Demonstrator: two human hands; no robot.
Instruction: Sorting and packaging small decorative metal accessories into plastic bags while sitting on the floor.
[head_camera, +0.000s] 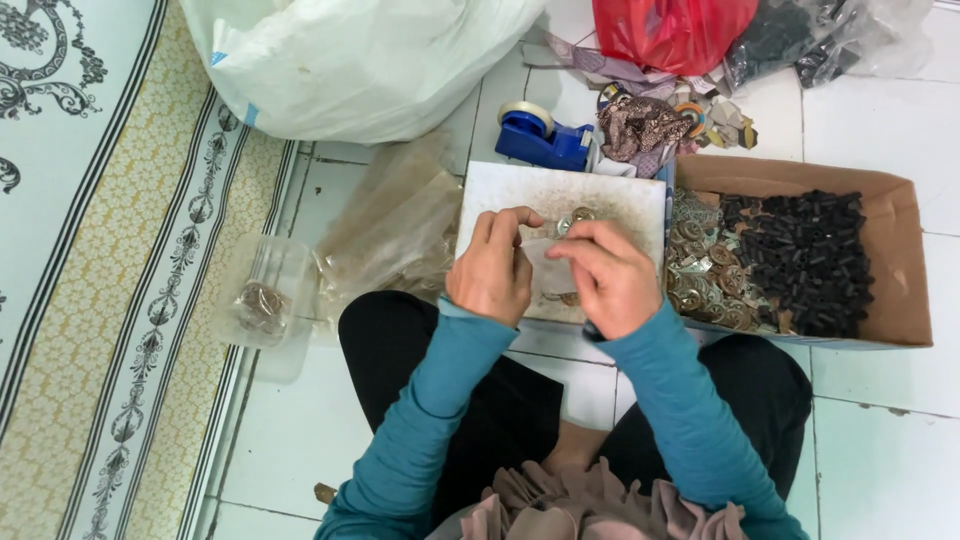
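Left of the white board (600, 190) lies a clear plastic tub (262, 295). Over the board, the left hand (492, 268) and right hand (608, 277) pinch a small metal piece (578, 216) between fingertips. Right of the board sits a cardboard box (900, 250) of black pieces (810, 260)

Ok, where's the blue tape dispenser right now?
In the head view, the blue plastic tape dispenser sits on the tiled floor just beyond the white board's far edge, between the big white sack and the brown patterned cloth scrap.
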